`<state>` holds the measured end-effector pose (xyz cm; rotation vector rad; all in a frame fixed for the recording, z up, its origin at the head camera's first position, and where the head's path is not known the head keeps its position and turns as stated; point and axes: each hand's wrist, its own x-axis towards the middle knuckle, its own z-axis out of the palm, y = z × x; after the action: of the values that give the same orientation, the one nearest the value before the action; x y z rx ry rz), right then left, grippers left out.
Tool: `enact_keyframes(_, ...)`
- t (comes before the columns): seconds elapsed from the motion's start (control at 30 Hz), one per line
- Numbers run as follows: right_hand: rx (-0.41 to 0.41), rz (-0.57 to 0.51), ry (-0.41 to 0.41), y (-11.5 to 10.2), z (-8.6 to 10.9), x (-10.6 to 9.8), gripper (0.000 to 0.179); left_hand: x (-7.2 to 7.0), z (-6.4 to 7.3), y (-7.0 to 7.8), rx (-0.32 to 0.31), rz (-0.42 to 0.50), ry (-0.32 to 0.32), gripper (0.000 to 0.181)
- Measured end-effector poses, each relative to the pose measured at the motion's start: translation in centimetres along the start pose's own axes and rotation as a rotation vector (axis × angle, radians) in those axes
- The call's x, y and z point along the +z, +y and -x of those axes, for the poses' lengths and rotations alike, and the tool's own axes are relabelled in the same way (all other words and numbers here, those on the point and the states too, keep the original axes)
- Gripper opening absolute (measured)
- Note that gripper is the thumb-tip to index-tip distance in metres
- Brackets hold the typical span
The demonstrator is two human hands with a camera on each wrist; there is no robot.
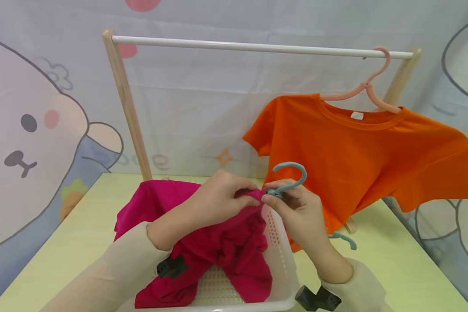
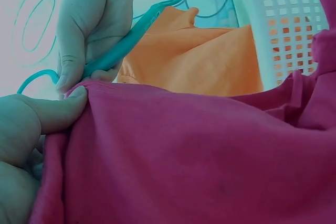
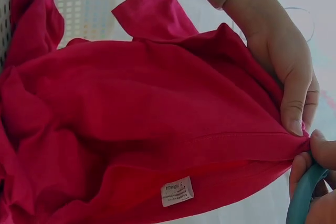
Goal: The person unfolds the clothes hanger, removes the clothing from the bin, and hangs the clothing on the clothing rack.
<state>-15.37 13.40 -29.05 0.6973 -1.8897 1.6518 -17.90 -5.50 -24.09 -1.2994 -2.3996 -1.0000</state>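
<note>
A magenta short-sleeved shirt [image 1: 230, 242] lies bunched over a white basket, its neckline and white tag [image 3: 177, 191] showing in the right wrist view. My left hand [image 1: 218, 197] pinches the edge of its neckline between thumb and fingers. Right beside those fingertips, my right hand [image 1: 302, 212] grips a blue-green hanger [image 2: 126, 45] close under its hook. The hook curls up above the right hand in the head view. One hanger arm runs back past my right wrist, with its notched end showing. Both hands' fingertips meet at the shirt's edge.
The white perforated basket [image 1: 290, 286] stands on a pale yellow table [image 1: 54, 260]. Behind it is a wooden rack with a white rail [image 1: 226, 44]. An orange T-shirt [image 1: 347, 160] hangs at the right on a pink hanger [image 1: 382, 65]. A printed cloth backs the table.
</note>
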Motion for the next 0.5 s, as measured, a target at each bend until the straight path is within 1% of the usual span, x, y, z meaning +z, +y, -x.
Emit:
enact_keyframes(0.07, 0.0, 0.021, 0.008, -0.3, -0.2, -0.1, 0.023, -0.2, -0.3, 0.1, 0.023, -0.006, 0.005, 0.011)
enact_keyframes(0.17, -0.01, 0.047, 0.013, -0.8, -0.7, -0.2, 0.024, -0.5, -0.7, 0.4, 0.076, -0.034, 0.022, 0.011)
enact_keyframes(0.27, -0.033, 0.033, 0.03, -1.2, -1.0, -0.6, 0.025, -0.9, -1.1, 0.6, 0.122, -0.064, 0.026, 0.008)
enact_keyframes(0.4, -0.06, -0.043, 0.051, -1.5, -1.1, -1.1, 0.027, -1.4, -1.5, 1.0, 0.126, -0.071, 0.008, 0.01)
enact_keyframes(0.5, -0.08, -0.073, 0.056, -1.6, -1.1, -1.4, 0.028, -1.7, -1.8, 1.0, 0.118, -0.061, 0.005, 0.013)
